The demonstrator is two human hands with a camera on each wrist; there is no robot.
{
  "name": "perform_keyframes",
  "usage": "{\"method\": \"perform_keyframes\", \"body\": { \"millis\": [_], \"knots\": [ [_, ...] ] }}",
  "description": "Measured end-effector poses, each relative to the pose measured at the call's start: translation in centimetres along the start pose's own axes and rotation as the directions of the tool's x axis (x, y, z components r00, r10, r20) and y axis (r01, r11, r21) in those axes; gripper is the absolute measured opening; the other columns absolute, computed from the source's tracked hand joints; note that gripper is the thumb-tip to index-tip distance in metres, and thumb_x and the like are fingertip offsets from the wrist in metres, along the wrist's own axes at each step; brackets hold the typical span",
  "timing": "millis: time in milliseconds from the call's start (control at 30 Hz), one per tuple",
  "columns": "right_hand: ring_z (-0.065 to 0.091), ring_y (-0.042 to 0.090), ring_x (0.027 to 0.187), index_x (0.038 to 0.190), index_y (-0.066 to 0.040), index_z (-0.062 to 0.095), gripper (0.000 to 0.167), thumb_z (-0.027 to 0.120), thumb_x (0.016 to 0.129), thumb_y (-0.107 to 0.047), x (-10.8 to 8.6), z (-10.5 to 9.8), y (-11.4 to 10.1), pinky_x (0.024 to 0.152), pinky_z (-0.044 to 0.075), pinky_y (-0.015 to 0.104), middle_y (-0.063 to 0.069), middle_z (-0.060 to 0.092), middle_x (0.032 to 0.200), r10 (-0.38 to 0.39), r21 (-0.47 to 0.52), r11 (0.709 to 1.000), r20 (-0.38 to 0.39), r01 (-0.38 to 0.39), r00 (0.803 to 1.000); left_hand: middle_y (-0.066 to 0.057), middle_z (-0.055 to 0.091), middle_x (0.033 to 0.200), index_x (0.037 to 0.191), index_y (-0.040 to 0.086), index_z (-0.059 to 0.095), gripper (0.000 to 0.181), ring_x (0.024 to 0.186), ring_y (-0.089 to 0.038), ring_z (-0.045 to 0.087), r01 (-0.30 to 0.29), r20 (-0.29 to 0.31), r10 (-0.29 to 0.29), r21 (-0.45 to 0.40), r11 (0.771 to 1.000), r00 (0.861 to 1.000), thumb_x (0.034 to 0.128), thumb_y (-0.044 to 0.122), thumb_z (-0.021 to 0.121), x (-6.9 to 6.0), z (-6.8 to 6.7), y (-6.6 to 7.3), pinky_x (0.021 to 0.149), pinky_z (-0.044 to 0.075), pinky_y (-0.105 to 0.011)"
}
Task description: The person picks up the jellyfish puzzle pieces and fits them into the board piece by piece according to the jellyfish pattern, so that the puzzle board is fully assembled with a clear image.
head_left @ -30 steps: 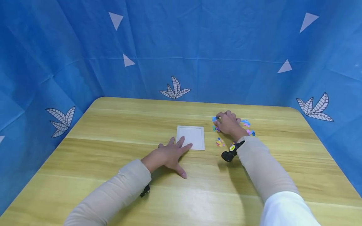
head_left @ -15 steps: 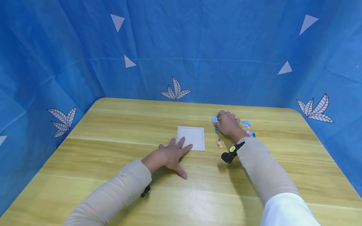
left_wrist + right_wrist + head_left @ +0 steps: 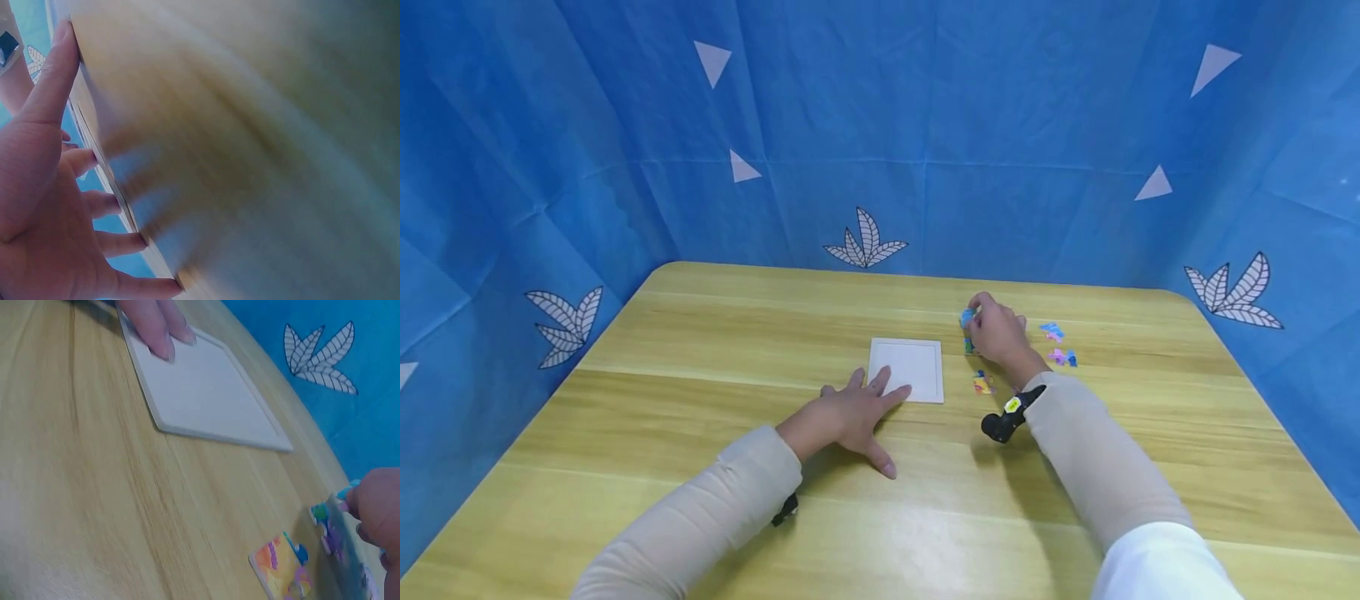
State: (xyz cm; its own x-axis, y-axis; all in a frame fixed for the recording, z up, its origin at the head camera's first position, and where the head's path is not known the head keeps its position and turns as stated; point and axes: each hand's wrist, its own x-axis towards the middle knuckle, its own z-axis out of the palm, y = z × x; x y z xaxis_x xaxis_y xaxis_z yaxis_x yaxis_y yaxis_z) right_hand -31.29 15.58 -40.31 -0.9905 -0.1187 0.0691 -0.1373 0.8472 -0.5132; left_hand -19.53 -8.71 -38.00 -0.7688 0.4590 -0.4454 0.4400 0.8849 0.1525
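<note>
The left hand is spread, its fingers resting on the near left part of a square white tray with a raised rim. In the right wrist view, two fingertips lie on that tray. Beyond it to the right, the right hand has its fingers curled and pinches a puzzle piece, seen tilted up with its greyish side in the right wrist view. Close to its fingertips are a light-blue piece and a green and purple piece. A yellow-orange piece lies flat nearer the tray.
To the right of the right hand lie a blue and pink piece and a pink and dark-blue piece. The wooden table is backed by a blue cloth with leaf prints. Black wrist cameras are strapped on.
The right hand has shifted slightly left and turned, its curled fingers now lifting the edge of a piece. The left hand stays on the tray.
</note>
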Motion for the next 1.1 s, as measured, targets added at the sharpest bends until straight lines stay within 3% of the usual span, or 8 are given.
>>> {"method": "perform_keyframes", "body": {
  "millis": [200, 333, 500, 800, 1100],
  "knots": [
    [0.062, 0.026, 0.079, 0.124, -0.009, 0.048, 0.03, 0.049, 0.096, -0.019, -0.3, -0.2, -1.0, 0.068, 0.047, 0.037, 0.013, 0.065, 0.101, 0.022, 0.106, 0.994, -0.003, -0.021, 1.0, -0.006, -0.003, 0.16, 0.152, 0.035, 0.01, 0.118, 0.143, -0.042, 0.005, -0.003, 0.006, 0.003, 0.003, 1.0, 1.0, 0.0587, 0.071, 0.072, 0.0, 0.0, 0.0, 0.097, 0.027, -0.07],
    [0.062, 0.023, 0.077, 0.124, -0.009, 0.049, 0.029, 0.051, 0.096, -0.019, -0.5, 0.1, -1.8, 0.06, 0.048, 0.031, 0.013, 0.065, 0.101, 0.023, 0.187, 0.982, 0.026, -0.028, 0.999, -0.006, -0.003, 0.159, 0.152, 0.035, 0.009, 0.118, 0.143, -0.042, 0.006, 0.004, 0.009, -0.004, 0.003, 1.0, 1.0, 0.0583, 0.071, 0.072, 0.0, 0.0, -0.1, 0.097, 0.027, -0.07],
    [0.055, 0.02, 0.062, 0.121, -0.008, 0.051, 0.026, 0.051, 0.096, -0.016, -0.7, 0.8, -2.4, 0.053, 0.044, 0.03, 0.011, 0.064, 0.092, 0.006, 0.26, 0.965, 0.056, -0.02, 0.998, -0.006, -0.004, 0.159, 0.152, 0.036, 0.008, 0.118, 0.143, -0.042, 0.005, 0.008, 0.008, -0.008, 0.009, 1.0, 1.0, 0.0587, 0.073, 0.07, 0.1, 0.0, -0.2, 0.096, 0.027, -0.07],
    [0.059, 0.02, 0.077, 0.119, -0.008, 0.055, 0.025, 0.053, 0.095, -0.016, -1.7, 2.1, -3.2, 0.062, 0.047, 0.029, 0.012, 0.061, 0.097, -0.012, 0.314, 0.949, 0.119, -0.026, 0.993, -0.005, -0.004, 0.159, 0.152, 0.036, 0.007, 0.117, 0.143, -0.042, 0.005, 0.015, 0.017, -0.016, 0.028, 0.999, 1.0, 0.0592, 0.074, 0.069, 0.0, 0.0, -0.1, 0.094, 0.029, -0.071],
    [0.061, 0.02, 0.078, 0.125, -0.005, 0.055, 0.031, 0.054, 0.095, -0.012, -2.7, 2.5, -4.6, 0.065, 0.051, 0.028, 0.014, 0.061, 0.097, -0.02, 0.453, 0.889, 0.191, -0.07, 0.981, -0.005, -0.005, 0.159, 0.152, 0.036, 0.006, 0.117, 0.143, -0.042, 0.005, 0.021, 0.026, -0.022, 0.056, 0.998, 0.999, 0.0597, 0.075, 0.067, 0.1, 0.0, 0.0, 0.094, 0.031, -0.07]
  ]
}}
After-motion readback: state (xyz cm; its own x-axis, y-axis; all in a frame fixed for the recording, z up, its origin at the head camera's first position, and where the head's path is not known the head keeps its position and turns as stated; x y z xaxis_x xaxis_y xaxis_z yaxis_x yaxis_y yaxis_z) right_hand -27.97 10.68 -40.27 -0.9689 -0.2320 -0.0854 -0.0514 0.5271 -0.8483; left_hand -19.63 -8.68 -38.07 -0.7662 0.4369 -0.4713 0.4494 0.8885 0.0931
